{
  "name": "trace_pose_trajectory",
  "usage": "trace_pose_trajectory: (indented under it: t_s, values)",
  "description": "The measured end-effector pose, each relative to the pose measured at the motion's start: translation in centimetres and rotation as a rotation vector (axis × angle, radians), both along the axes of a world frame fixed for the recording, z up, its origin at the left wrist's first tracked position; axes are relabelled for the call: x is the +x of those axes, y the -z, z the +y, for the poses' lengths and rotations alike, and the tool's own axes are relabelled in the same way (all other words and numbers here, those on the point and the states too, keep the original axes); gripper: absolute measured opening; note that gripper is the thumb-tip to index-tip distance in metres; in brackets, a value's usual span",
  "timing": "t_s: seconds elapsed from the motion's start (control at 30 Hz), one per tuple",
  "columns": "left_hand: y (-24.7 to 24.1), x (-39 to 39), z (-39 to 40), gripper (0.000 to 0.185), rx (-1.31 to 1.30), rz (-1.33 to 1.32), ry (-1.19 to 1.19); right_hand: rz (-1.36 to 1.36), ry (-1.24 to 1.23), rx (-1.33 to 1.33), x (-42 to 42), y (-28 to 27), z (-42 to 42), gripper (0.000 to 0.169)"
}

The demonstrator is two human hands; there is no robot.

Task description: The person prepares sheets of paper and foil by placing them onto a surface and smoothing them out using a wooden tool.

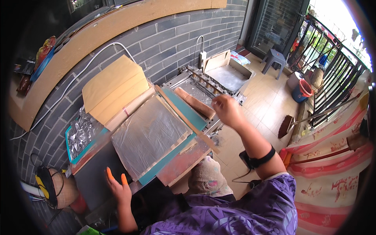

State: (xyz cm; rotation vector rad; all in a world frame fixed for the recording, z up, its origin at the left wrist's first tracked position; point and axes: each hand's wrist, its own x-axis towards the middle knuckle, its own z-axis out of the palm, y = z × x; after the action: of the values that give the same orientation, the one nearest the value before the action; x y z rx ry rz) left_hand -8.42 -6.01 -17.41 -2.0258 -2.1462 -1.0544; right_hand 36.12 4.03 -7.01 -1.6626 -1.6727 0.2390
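Observation:
My left hand (119,183), with orange finger cots on two digits, is raised over a dark board (97,176), fingers apart. Right of it lies a flat stack of sheets under a silvery, wrinkled top layer (149,135), on a teal board. A long wooden strip (188,120) runs along the stack's right side. My right hand (224,108), fingers curled and blurred, is above the near end of a brownish wrapped roll (195,102); whether it holds anything cannot be told. Tan paper sheets (117,88) stand tilted behind the stack.
A teal tray (69,147) of crumpled silver foil is at left. Beyond the roll stand a metal frame with a roller bar (202,80) and a cardboard box (248,77) with a silvery surface. A grey stool (274,58), a bin (301,91) and a broom (286,126) are on the floor.

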Motion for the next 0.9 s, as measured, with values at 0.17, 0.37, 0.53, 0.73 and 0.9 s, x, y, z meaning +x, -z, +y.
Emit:
trace_pose_trajectory:
  t_s: [0.17,0.37,0.53,0.73,0.9]
  values:
    - [-0.2,0.7,0.3,0.056,-0.01,0.022,-0.005,-0.23,0.183,-0.045,8.8,3.3,8.6,0.038]
    - [-0.6,0.9,0.0,0.056,-0.044,0.01,-0.02,-0.347,0.289,-0.51,13.0,6.6,14.1,0.054]
    - [-1.0,1.3,-0.2,0.057,-0.076,0.026,-0.034,-0.375,0.326,-0.716,13.0,7.3,15.2,0.059]
    - [-1.2,1.3,-0.2,0.056,-0.077,0.022,-0.012,-0.487,0.298,-0.633,12.8,7.0,14.2,0.044]
    - [-0.8,1.0,0.0,0.055,-0.059,0.047,0.003,-0.633,0.404,-0.481,13.2,7.3,14.0,0.026]
